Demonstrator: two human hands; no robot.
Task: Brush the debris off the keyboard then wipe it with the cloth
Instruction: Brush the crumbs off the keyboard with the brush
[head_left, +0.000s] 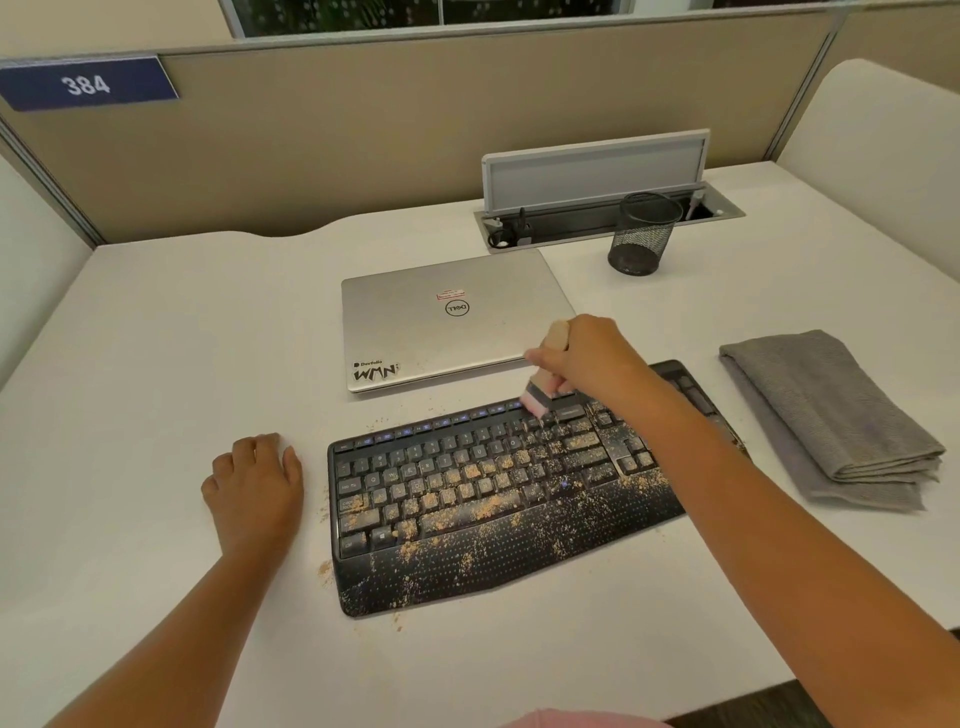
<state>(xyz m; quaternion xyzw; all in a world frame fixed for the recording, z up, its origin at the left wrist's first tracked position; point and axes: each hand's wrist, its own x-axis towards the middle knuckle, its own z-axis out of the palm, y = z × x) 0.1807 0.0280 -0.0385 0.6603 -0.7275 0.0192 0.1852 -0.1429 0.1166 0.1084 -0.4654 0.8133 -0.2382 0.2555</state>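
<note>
Nearest, the wrist rest at the front edge of the keyboard (498, 499) carries a thick scatter of tan debris (467, 506), heaviest at its near left corner, where a little has spilled onto the white desk (156, 338). The keyboard's long axis runs from near left to far right, slightly slanted across the desk. Crumbs cover most of the key rows, from the left end through the middle and onto the number pad on the right.

The left hand (254, 483) rests palm down on the desk just beside the keyboard's left end, fingers loosely curled, holding nothing and not touching the keyboard.

Farther in, the right hand (587, 358) is closed around the pale handle of a small brush (543, 384), whose bristles touch the far row of keys, right of centre. From the brush, nearly all the debris lies nearer and to the left, so strokes would likely need to run along or across the rows toward the near edge. Brushing looks barely begun.

To the right, well apart from the left hand and nearer the right arm, lies the folded grey cloth (831, 415), untouched. Beyond the keyboard sits a closed laptop (447, 317).
</note>
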